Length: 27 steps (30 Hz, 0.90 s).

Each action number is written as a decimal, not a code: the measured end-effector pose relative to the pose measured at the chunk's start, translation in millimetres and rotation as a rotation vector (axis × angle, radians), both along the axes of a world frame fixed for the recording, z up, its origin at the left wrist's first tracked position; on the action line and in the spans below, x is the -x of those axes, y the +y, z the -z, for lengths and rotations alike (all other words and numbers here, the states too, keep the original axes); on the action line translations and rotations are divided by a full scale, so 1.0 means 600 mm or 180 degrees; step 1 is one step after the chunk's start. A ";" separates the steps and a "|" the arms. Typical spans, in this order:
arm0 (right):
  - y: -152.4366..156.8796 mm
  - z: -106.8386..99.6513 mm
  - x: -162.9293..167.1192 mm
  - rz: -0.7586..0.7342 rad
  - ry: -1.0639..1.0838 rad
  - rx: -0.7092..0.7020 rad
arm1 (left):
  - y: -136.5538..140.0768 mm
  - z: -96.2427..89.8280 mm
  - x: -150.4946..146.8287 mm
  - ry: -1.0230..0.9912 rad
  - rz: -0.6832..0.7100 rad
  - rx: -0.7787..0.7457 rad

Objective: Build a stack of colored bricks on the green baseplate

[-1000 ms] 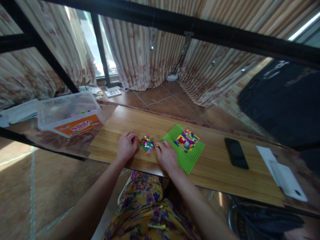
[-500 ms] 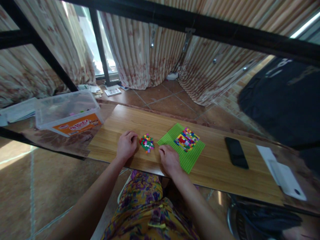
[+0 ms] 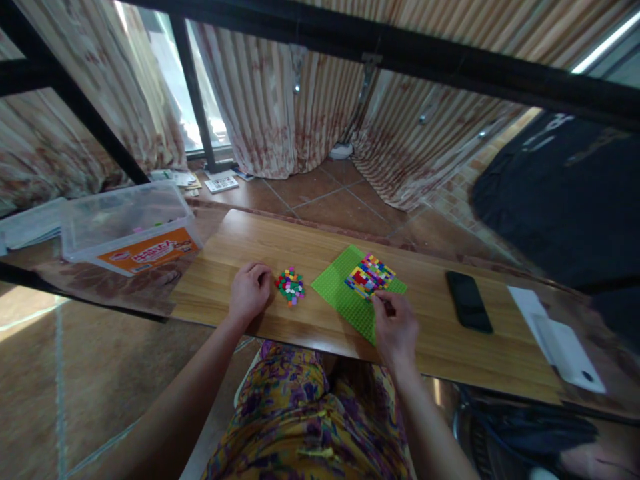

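Observation:
A green studded baseplate (image 3: pixel 337 287) lies on the wooden table board (image 3: pixel 280 233). On its far right part sits a patch of small coloured building bricks (image 3: pixel 369 275) with a red shape among yellow, blue and purple. My right hand (image 3: pixel 397 323) is over the plate's near right side, its thumb and index finger pinched at the lower edge of the patch. Whatever is between those fingertips is too small to make out. My left hand (image 3: pixel 251 290) rests on the board with curled fingers, just left of a pile of loose bricks (image 3: pixel 290 285). Its fingertips are partly hidden.
A clear plastic box (image 3: pixel 127 213) with an orange label stands at the left. To the right of the baseplate lies a black phone (image 3: pixel 469 301), then a white flat object (image 3: pixel 560 340). A dark frame bar (image 3: pixel 340 40) crosses above, with striped curtains (image 3: pixel 260 113) behind.
My right hand has moved right, from the baseplate's left edge to the near edge of the brick patch. My left hand stays beside the loose bricks. The view has shifted slightly.

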State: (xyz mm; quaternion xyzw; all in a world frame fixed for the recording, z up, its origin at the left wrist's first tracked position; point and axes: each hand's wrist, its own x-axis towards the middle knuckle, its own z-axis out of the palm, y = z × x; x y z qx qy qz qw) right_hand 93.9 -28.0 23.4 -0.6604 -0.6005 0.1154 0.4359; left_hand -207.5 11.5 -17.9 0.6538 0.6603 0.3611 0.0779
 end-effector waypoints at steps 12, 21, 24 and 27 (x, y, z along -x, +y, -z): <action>0.029 0.005 -0.021 0.0273 0.0362 0.0045 | -0.001 0.000 0.000 -0.0027 0.0027 -0.0039; 0.037 0.008 -0.021 0.0328 0.0386 -0.0034 | -0.001 -0.001 -0.001 0.0009 0.0021 -0.0008; 0.037 0.012 -0.022 0.0315 0.0393 -0.0094 | -0.001 -0.003 -0.002 0.0010 0.0022 0.0003; 0.036 0.016 -0.023 0.0270 0.0420 -0.0169 | -0.001 -0.004 -0.002 0.0021 0.0026 -0.0048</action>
